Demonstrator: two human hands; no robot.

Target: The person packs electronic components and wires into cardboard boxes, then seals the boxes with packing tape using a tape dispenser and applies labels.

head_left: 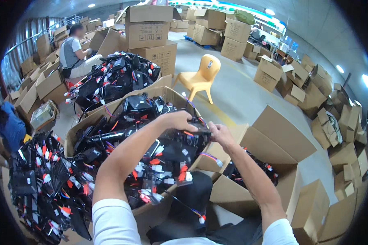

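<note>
My left hand and my right hand grip a flat black wired unit between them, fingers closed on its two ends. Coloured leads run off it; its exact kind cannot be made out. Right below lies a large open cardboard box, heaped with similar black units that carry red and white plugs. To the right stands another open box, with more black wired units inside, partly hidden behind my right forearm.
Another heap of black units rises behind, and one at left. A yellow plastic chair stands ahead on the grey floor. A seated person works at far left. Cardboard boxes are piled along the right and back.
</note>
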